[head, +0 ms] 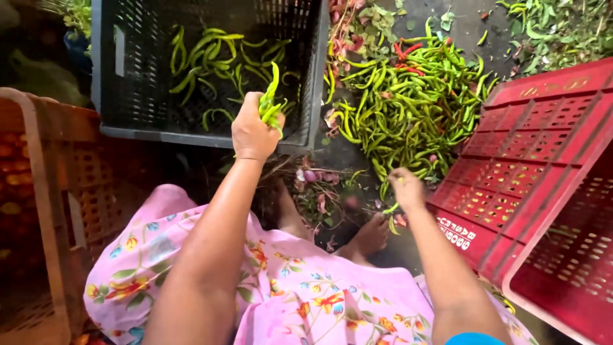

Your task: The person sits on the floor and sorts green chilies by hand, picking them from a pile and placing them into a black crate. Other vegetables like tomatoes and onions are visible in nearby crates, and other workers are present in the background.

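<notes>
The left hand (254, 131) grips a bunch of long green chillies (271, 102) over the dark slatted plastic crate (128, 70). The right hand (407, 188) pinches into the chilli pile (408, 102) on the floor, beside tilted red plastic crates (536, 160); an orange crate (38, 211) stands left.

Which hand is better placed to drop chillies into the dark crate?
The left hand: it holds green chillies at the dark crate rim. The right hand is low at the floor pile.
</notes>
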